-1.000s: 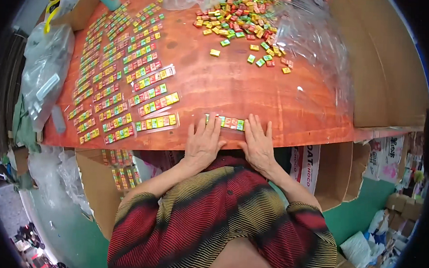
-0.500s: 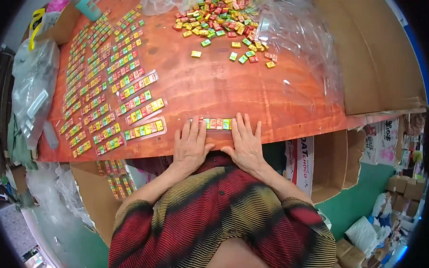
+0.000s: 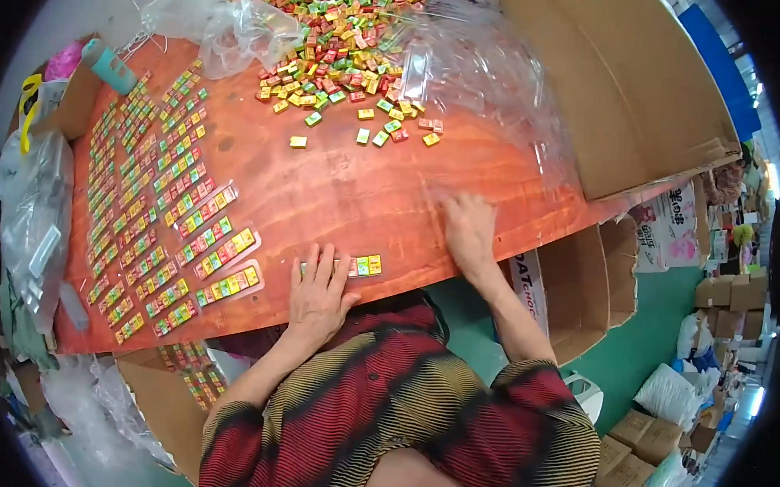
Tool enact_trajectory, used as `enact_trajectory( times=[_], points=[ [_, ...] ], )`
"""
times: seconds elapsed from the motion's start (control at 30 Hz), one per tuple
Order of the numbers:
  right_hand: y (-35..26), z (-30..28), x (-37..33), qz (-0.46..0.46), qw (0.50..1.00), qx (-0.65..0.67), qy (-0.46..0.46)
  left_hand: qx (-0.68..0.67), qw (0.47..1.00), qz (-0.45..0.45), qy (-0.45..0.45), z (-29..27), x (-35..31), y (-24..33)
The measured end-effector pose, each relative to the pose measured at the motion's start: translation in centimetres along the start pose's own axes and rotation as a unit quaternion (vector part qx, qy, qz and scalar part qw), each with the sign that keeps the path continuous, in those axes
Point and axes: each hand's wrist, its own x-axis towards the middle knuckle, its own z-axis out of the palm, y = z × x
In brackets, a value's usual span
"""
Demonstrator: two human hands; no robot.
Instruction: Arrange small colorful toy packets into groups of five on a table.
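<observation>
A short row of small red, green and yellow packs (image 3: 365, 266) lies near the table's front edge. Flat over its left end rests my left hand (image 3: 316, 297), fingers stretched out, holding nothing. My right hand (image 3: 470, 234) is over the table to the right of the row and apart from it. Its fingers point down and are smeared by motion, so what they hold, if anything, cannot be made out. Many finished-looking rows of the same packs (image 3: 226, 249) lie side by side on the left, some in clear plastic trays (image 3: 251, 270).
Loose packs (image 3: 337, 54) are heaped at the far middle, with several strays nearer. Clear plastic trays (image 3: 485, 65) pile up right of them, beside a large cardboard sheet (image 3: 623, 88). A plastic bag (image 3: 247, 37) and a teal bottle (image 3: 110, 68) are at the back left. An open carton (image 3: 571, 291) stands below the table edge.
My right hand has left the row and moved right and away from me. My left hand stays on the row's left end. The whole view has shifted, moving the table's contents leftward.
</observation>
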Motion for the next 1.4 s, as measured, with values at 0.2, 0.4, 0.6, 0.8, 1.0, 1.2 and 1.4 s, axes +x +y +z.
enact_trajectory(
  times=[0.2,0.4,0.6,0.8,1.0,1.2,1.4],
  points=[
    [-6.0,0.0,1.4,-0.140,0.973,0.177,-0.039,-0.015,0.996,0.019,0.081,-1.1,1.8,-0.2],
    [-7.4,0.3,4.4,-0.184,0.945,0.257,-0.080,0.010,0.975,-0.068,0.209,-1.9,9.8,-5.2],
    [-8.0,3.7,12.4,-0.142,0.959,0.234,0.078,0.013,0.986,-0.085,0.145,-1.4,15.5,-9.1],
    [-11.0,5.4,17.1,-0.155,0.977,0.145,0.031,0.018,0.982,-0.120,0.143,-0.4,18.5,-9.3],
    [-9.5,7.3,17.4,-0.230,0.954,0.187,0.051,-0.052,0.985,-0.066,0.154,1.2,19.1,-9.0],
    [-6.0,3.2,12.1,-0.232,0.947,0.217,0.043,-0.073,0.981,-0.010,0.179,0.7,16.0,-6.0],
    [-5.1,1.7,5.1,-0.148,0.962,0.231,0.004,-0.029,0.983,-0.014,0.179,0.2,12.0,-4.1]
  ],
)
